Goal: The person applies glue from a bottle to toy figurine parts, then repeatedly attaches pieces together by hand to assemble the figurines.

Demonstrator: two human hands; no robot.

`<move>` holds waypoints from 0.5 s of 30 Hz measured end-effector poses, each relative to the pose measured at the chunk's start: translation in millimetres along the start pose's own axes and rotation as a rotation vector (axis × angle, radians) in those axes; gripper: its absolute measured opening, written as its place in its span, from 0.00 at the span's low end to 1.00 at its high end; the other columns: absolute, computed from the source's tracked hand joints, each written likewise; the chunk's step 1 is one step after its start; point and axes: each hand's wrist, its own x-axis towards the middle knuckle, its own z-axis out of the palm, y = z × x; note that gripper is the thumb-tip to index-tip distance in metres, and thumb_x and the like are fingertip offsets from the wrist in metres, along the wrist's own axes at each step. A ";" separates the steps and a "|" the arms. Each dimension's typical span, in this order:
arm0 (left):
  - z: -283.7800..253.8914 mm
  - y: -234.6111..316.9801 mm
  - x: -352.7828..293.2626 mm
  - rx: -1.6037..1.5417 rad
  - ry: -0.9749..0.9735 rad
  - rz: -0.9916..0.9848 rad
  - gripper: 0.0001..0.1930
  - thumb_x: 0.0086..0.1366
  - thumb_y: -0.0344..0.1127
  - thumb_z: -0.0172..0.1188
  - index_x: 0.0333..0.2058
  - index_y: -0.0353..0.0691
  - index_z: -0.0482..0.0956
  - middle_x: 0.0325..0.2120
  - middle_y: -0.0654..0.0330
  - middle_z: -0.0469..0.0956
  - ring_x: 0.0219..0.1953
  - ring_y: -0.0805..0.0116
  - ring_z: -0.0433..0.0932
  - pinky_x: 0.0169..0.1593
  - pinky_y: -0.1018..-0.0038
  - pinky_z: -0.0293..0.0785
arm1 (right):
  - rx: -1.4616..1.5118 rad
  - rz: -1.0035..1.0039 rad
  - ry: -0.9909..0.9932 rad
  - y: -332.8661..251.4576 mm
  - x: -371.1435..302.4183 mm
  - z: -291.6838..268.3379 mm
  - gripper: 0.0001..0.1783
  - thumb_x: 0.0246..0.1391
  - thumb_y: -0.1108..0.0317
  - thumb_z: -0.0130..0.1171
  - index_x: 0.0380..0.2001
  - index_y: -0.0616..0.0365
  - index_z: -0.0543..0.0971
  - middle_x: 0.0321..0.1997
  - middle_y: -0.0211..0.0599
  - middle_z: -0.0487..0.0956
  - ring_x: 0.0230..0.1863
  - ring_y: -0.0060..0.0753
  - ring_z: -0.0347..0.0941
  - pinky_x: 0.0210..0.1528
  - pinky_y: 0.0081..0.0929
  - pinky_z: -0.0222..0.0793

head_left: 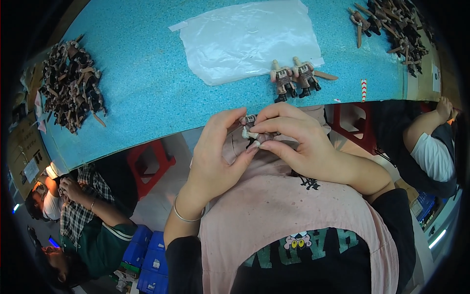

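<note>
Between my two hands, just off the table's near edge, is a small toy figure (250,120) with a brown body and pale parts. My left hand (218,144) closes on its left side, thumb and forefinger at the figure. My right hand (296,134) pinches it from the other side, fingertips over a pale piece (252,134). The fingers hide much of the figure. Beyond my right hand, two headless toy figures (282,81) with brown bodies and black boots lie side by side on the blue table (142,83).
A white plastic sheet (245,41) lies taped on the table. Piles of toy figures sit at the left (73,85) and far right (399,29). Other people work at both sides, near red stools (149,166). Blue bins (152,264) stand at lower left.
</note>
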 end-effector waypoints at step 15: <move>-4.5 -8.9 -1.0 -0.118 0.012 -0.006 0.22 0.52 0.27 0.65 0.47 0.33 0.73 0.41 0.51 0.75 0.43 0.56 0.75 0.47 0.69 0.73 | 0.025 0.132 0.003 3.5 -1.6 2.9 0.13 0.44 0.79 0.63 0.37 0.62 0.79 0.42 0.42 0.76 0.50 0.41 0.73 0.48 0.33 0.69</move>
